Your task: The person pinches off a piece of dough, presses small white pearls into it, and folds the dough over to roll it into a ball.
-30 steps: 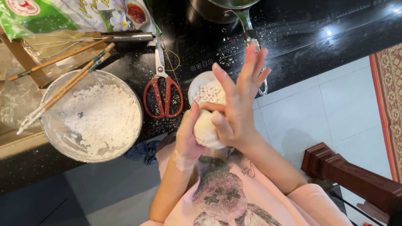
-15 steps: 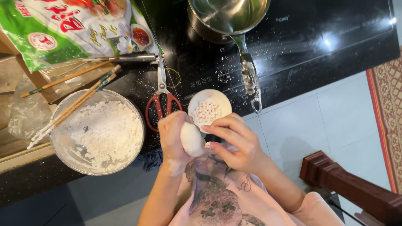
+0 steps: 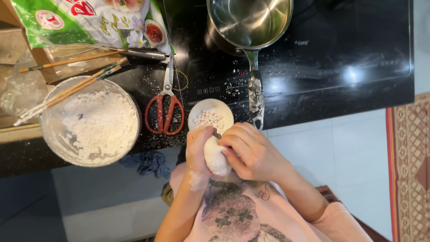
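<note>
A white lump of dough [image 3: 216, 157] sits between both hands, close to my chest. My left hand [image 3: 197, 150], dusted with flour, wraps its left side. My right hand [image 3: 251, 150] curls over its right side with the fingers pressing into it. Just beyond the hands a small white dish [image 3: 210, 115] of little white balls rests on the black counter [image 3: 313, 89].
A glass bowl of white flour [image 3: 92, 125] with chopsticks [image 3: 67, 92] across its rim stands at left. Red-handled scissors [image 3: 165, 107] lie beside it. A steel saucepan [image 3: 248, 20] sits on the cooktop, its handle pointing toward me. A green flour bag [image 3: 89, 20] lies at top left.
My right hand, a second ago raised with fingers spread above the dough, has come down and closed around it. The view has shifted toward the stove.
</note>
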